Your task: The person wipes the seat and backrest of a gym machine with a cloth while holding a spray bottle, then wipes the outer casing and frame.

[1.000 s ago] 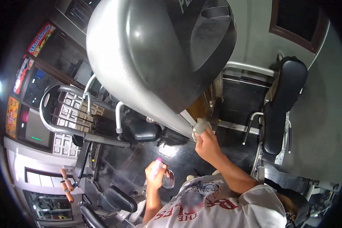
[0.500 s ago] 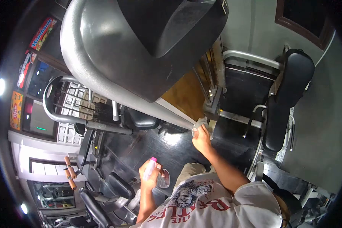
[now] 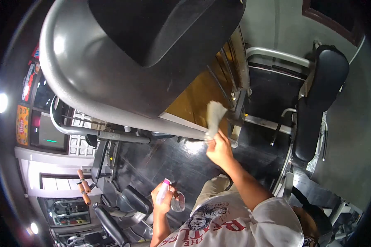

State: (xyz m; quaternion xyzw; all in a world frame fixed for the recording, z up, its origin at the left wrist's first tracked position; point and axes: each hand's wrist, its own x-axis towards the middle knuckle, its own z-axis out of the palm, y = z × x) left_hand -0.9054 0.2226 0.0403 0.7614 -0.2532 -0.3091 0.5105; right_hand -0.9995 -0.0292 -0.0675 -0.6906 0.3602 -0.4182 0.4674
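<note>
In my left hand (image 3: 164, 196) is a clear spray bottle (image 3: 179, 202) with a pink and white spray head (image 3: 164, 189); my fingers wrap round its neck. My right hand (image 3: 219, 149) grips one end of a pale cloth (image 3: 214, 116), whose loose end flares upward, blurred by motion. That cloth overlaps the lower end of the brownish panel (image 3: 193, 99) on a large gym machine. Beside the hand runs the machine's silver frame (image 3: 152, 122), below its dark grey cover (image 3: 123, 70).
On the right stands a black padded seat (image 3: 307, 127) with metal bars. Further exercise machines, one with a black pad (image 3: 137, 199) and one with wooden handles (image 3: 84, 187), stand at the lower left. Dark flooring (image 3: 152, 164) lies below my hands.
The cloth, bunched at my right hand before, now extends upward from it. My left hand keeps hold of the spray bottle. The view has shifted, with the machine's cover further left.
</note>
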